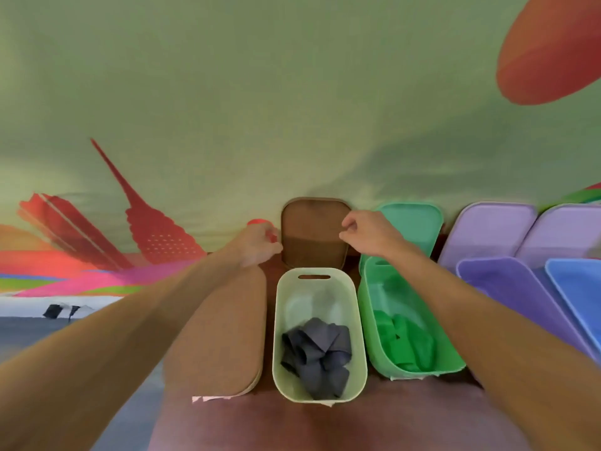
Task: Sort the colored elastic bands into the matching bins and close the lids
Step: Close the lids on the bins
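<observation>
- Pale-green bin (320,296) sits open mid-counter (292,424); it is the reference for everything below.
- Dark grey bands (317,353) lie in a loose heap inside it, at the near end.
- Brown lid (312,232) stands upright just behind the bin's far end, leaning on the painted wall (260,92), not on the bin.
- Left hand (257,244) is at the lid's left edge, fingers (274,247) curled in tight; blurry, but they seem to grip that edge.
- Right hand (367,232) is at the lid's right edge, thumb and fingers (348,220) narrowed to a pinch on it.
- Both forearms reach forward, one along each side of the bin.
- Closed bin (221,330) with a tan lid sits just beside it on the left, long sides parallel.
- Green bin (374,304) is just beside it on the right, open, with green bands (403,336) piled at the near end.
- Mint lid (413,226) stands behind the green bin, right of the brown lid.
- Purple bin (507,288) comes next to the right, open, contents not visible from here.
- Purple lids (491,229), two of them, lean on the wall behind it.
- Blue bin (579,288) is farthest right, cut off by the frame edge.
</observation>
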A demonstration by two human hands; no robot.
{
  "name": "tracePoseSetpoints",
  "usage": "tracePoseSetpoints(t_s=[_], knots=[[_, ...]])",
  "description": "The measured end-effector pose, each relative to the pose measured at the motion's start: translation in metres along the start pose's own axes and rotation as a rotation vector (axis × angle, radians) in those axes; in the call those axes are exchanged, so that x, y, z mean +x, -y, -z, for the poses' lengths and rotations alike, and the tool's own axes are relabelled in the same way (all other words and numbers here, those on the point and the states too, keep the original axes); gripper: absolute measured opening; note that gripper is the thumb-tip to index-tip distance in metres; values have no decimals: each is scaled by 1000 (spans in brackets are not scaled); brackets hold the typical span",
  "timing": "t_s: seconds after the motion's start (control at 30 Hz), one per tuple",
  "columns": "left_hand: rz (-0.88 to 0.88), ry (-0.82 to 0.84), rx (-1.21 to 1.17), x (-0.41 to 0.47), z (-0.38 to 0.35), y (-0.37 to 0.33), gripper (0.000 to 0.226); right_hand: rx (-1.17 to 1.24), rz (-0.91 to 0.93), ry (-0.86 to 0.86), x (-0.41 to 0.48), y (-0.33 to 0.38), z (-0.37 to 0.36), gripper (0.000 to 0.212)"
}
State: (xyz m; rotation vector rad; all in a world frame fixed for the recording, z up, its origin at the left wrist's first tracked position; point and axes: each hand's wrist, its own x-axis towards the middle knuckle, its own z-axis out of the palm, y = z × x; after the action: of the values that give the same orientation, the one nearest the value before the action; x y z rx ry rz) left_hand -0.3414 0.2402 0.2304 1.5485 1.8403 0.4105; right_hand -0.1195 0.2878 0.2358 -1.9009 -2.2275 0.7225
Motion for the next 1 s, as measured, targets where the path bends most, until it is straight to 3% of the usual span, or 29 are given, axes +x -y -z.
tracePoseSetpoints(t_s=[0.3,0.47,0.57,0.7,0.77,0.83,1.0], knots=[[130,-119,-65,76,-21,-21,61,87,3,-11,66,-37,-8,42],[239,-285,-271,97,-40,-26,51,281,6,-94,80,-46,-31,41],[264,-281,-363,96,-49,-20,44,343,11,-134,76,-45,-41,41],[289,-329,-507,74,-53,-14,38,427,-38,-162,54,-38,-42,56],[263,-374,-588,58,-56,-16,24,483,-81,-175,38,-36,-43,62],[215,-402,-626,36,-59,-16,12,541,-110,-194,18,-35,-45,58],[125,-374,-694,-21,-67,-3,34,721,-235,-279,-33,-32,-59,17]])
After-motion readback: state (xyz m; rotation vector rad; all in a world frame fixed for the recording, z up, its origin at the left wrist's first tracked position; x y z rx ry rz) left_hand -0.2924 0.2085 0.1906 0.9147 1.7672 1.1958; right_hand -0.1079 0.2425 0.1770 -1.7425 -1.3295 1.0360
